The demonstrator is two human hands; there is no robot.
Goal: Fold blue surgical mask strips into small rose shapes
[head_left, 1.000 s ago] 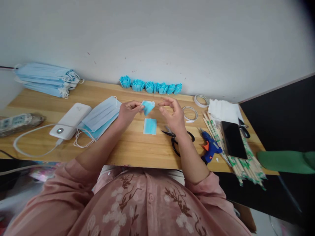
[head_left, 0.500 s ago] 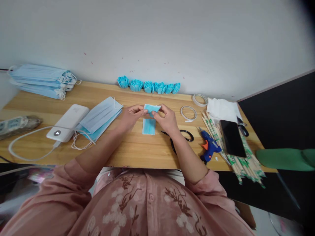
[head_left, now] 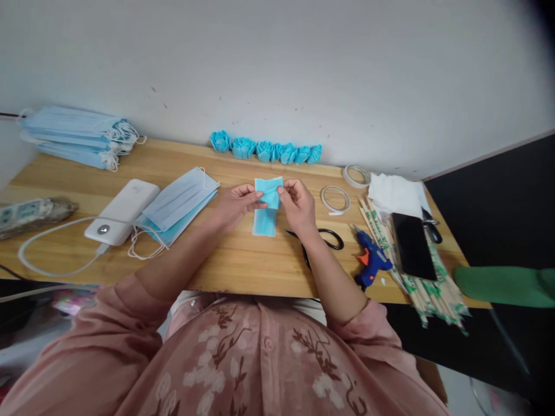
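Between my hands is a small blue piece of mask fabric (head_left: 269,190), raised above the table. My left hand (head_left: 239,202) pinches its left edge, thumb in front. The thumb and fingers of my right hand (head_left: 298,202) grip its right edge. Below it on the wood lies a second blue fabric piece (head_left: 264,223), its upper part hidden behind the held one. Black-handled scissors (head_left: 332,238) lie partly under my right forearm. Left of my left hand rest a few flat face masks (head_left: 180,199) with white ear loops.
Several blue fabric roses (head_left: 264,151) line the wall. A mask stack (head_left: 73,136), white power bank (head_left: 122,211) and cable are left. Tape rolls (head_left: 335,199), a blue glue gun (head_left: 370,257), wrapped chopsticks (head_left: 427,297), a phone (head_left: 413,245) and white tissue (head_left: 396,193) lie right.
The held piece has been opened out flatter and now shows more of its blue face. My right thumb has shifted up to its right edge. The view has tilted slightly.
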